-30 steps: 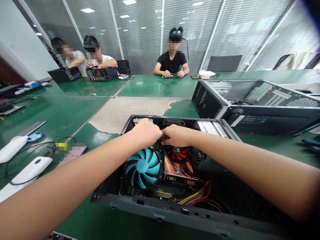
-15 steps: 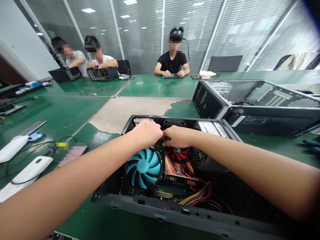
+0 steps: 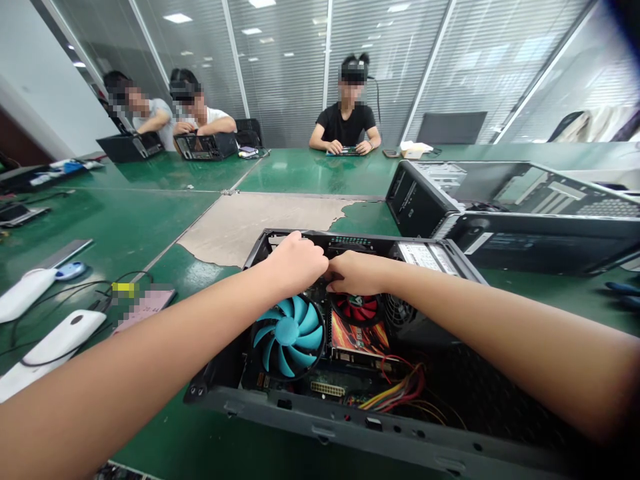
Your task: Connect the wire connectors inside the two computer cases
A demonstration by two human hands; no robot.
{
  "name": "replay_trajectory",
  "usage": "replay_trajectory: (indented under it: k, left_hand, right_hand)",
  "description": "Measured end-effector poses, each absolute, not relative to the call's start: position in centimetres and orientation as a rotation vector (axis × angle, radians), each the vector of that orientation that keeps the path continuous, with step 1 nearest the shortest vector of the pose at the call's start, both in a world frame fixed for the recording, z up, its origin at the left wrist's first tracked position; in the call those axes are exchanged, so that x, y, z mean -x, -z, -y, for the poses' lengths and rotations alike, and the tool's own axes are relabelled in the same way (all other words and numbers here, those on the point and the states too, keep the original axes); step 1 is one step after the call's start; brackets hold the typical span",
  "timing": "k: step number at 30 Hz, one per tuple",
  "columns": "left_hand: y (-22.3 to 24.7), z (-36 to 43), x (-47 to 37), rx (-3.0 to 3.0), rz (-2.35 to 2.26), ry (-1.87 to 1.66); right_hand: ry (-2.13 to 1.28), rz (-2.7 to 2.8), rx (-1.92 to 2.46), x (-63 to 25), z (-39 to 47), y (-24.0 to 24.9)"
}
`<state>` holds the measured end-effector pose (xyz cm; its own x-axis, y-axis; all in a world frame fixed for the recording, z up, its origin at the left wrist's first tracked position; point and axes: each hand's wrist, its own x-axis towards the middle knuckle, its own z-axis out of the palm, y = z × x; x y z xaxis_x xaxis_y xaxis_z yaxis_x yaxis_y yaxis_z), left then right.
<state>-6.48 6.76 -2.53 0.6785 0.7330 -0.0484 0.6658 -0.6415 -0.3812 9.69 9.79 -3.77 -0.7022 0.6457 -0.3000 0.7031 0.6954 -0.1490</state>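
Observation:
Both my hands reach into an open black computer case (image 3: 320,427) lying on its side. My left hand (image 3: 303,261) is closed near the back wall of the case, fingers curled downward; what it holds is hidden. Touching or almost touching it, my right hand (image 3: 353,272) has thumb and fingers pinched together above the graphics card (image 3: 359,333) with its red fan. What lies between those fingertips cannot be made out. A CPU cooler with a blue fan (image 3: 287,331) sits below my left hand. Coloured power cables (image 3: 400,390) lie loose at the lower right inside the case.
A second open computer case (image 3: 525,240) stands behind at the right. To the left lie a phone (image 3: 143,310), white devices with cables (image 3: 60,347) and a metal strip (image 3: 67,253). Across the green table (image 3: 290,170) several people handle computer parts.
My left hand has turned slightly, its knuckles a little higher and further right. My right hand has hardly moved. The view has shifted very slightly.

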Motion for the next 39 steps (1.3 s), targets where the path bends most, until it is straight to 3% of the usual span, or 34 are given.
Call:
replay_trajectory:
  k: [15,22,39]
  left_hand:
    - [3.3,-7.3,6.7,2.527,1.038,-0.238]
    - [3.0,-7.1,6.1,2.577,1.264,-0.425]
    - [2.6,-7.3,5.4,2.607,1.334,-0.452]
  right_hand:
    - [0.371,-2.670,-1.077,-9.6,-9.9,3.8]
    - [0.376,-2.661,-1.082,-9.7,-9.8,3.7]
    - [0.364,-2.668,-1.055,-9.8,-9.8,3.6]
